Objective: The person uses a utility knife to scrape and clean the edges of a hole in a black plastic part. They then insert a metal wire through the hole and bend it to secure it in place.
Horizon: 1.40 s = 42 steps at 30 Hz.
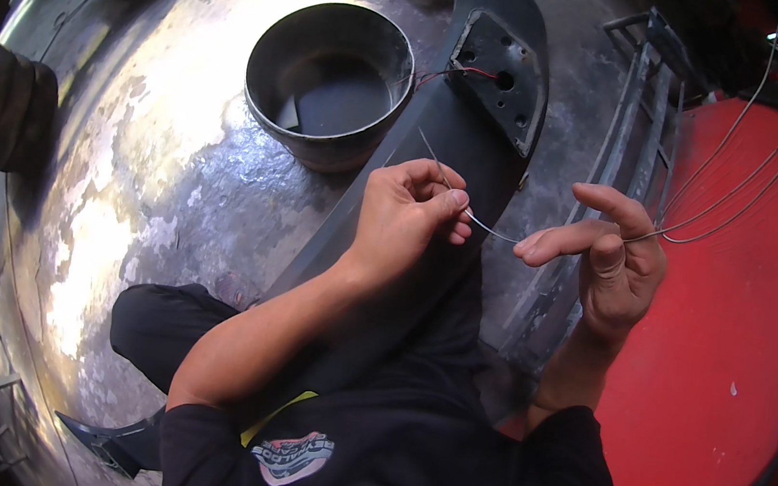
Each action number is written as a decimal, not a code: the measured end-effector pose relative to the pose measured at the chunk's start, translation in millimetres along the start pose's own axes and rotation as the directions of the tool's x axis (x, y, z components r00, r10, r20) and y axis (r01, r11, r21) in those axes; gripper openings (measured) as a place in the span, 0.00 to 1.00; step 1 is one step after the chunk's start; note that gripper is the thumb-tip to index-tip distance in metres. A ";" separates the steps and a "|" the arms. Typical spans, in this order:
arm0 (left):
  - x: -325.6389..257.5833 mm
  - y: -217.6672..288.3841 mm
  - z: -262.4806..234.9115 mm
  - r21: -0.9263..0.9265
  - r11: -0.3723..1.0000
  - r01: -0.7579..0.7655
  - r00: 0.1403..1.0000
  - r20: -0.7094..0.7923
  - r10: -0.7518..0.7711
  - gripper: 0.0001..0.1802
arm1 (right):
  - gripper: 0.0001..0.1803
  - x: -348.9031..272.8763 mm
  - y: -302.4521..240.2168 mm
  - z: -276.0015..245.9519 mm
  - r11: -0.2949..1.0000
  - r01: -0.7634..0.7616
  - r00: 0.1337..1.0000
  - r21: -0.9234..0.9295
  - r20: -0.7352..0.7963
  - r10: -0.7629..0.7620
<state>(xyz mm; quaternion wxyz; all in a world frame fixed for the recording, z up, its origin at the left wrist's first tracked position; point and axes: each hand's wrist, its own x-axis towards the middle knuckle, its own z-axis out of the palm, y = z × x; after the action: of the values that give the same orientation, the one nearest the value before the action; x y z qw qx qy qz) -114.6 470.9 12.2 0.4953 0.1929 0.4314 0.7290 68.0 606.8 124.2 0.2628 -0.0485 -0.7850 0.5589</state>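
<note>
left hand (407, 214): thumb and fingers pinching the thin wire (491, 230)
right hand (622, 262): fingers loosely spread along the wire; cannot tell if gripping
thin wire: strung between both hands, looping beyond the right
dark panel (481, 162): below the left hand
round tub (327, 154): ahead-left of the left hand

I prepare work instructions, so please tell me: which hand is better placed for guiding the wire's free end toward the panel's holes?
Probably the left hand: it pinches the wire near its free end, over the panel. The right hand is farther along the wire and from the holes.
</note>
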 end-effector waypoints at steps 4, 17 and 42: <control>-2.3 4.3 3.5 0.097 0.995 0.014 1.000 0.015 -0.016 0.12 | 0.32 7.2 -6.2 1.5 0.998 -0.047 0.999 -0.034 -0.010 0.047; 0.7 6.0 4.4 0.079 0.996 0.044 0.998 0.033 -0.047 0.16 | 0.23 17.5 7.8 -10.2 0.992 0.087 0.991 0.094 0.091 -0.096; 3.1 0.1 3.0 0.194 0.981 -0.016 0.995 0.103 -0.004 0.13 | 0.17 28.3 14.2 10.5 0.989 0.000 0.988 0.148 -0.154 0.023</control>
<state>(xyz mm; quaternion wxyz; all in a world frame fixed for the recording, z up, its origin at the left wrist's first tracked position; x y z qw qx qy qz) -113.9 475.0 13.5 0.4935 0.2788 0.4738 0.6740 35.7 613.5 119.0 0.3225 -0.0770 -0.7185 0.6115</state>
